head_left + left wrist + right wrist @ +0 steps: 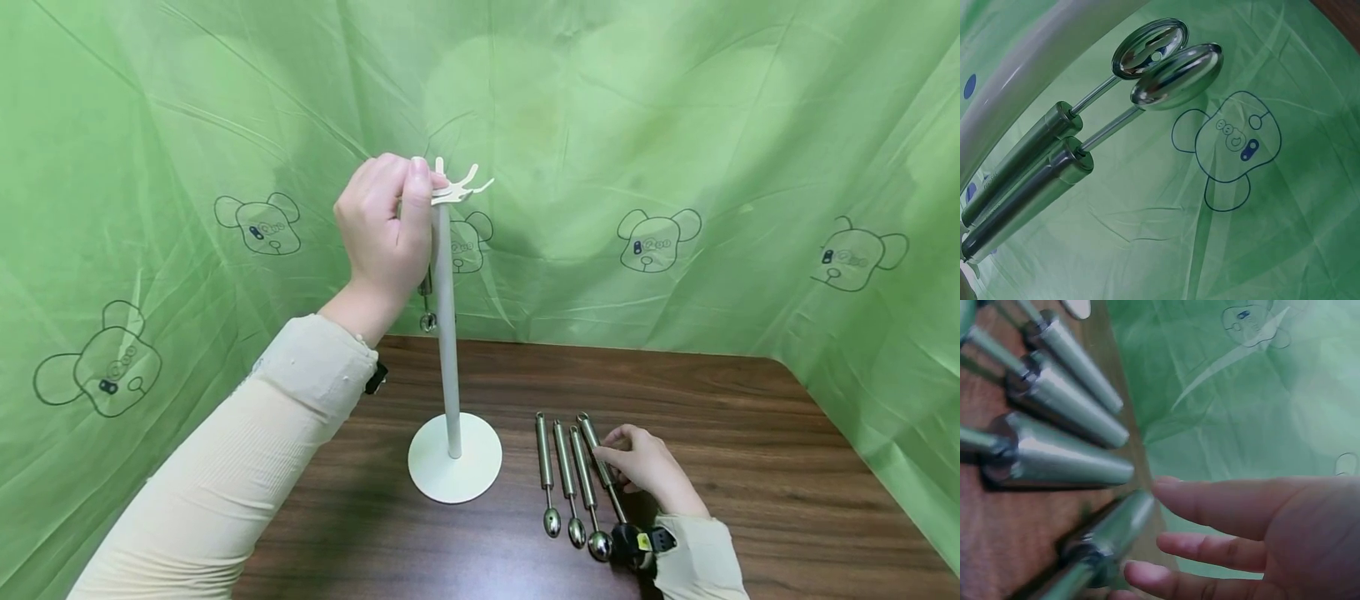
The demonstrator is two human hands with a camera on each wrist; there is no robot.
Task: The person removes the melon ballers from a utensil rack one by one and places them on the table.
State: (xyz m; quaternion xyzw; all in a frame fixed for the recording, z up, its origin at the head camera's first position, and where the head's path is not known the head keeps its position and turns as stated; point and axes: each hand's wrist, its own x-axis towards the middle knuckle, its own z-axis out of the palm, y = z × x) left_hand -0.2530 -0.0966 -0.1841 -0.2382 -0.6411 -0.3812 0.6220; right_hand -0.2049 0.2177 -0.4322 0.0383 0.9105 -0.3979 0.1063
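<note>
My left hand (386,217) is raised at the hooks of a white hanging rack (447,333), its fingers curled at the handle end of a melon baller (1175,78). A second melon baller (1150,50) hangs beside it, heads lower than handles. The hold itself is mostly hidden behind the hand. On the table, my right hand (645,467) reaches beside the rightmost melon baller (592,437), fingers spread and slightly bent. In the right wrist view its thumb tip (1166,487) is right at that handle's end. The wrist camera covers this baller's head.
Three more melon ballers lie side by side to its left: a near one (582,467), a middle one (564,462) and a far one (543,454). The rack's round base (427,467) stands left of them on the wooden table (787,467). Green cloth (555,108) surrounds the table.
</note>
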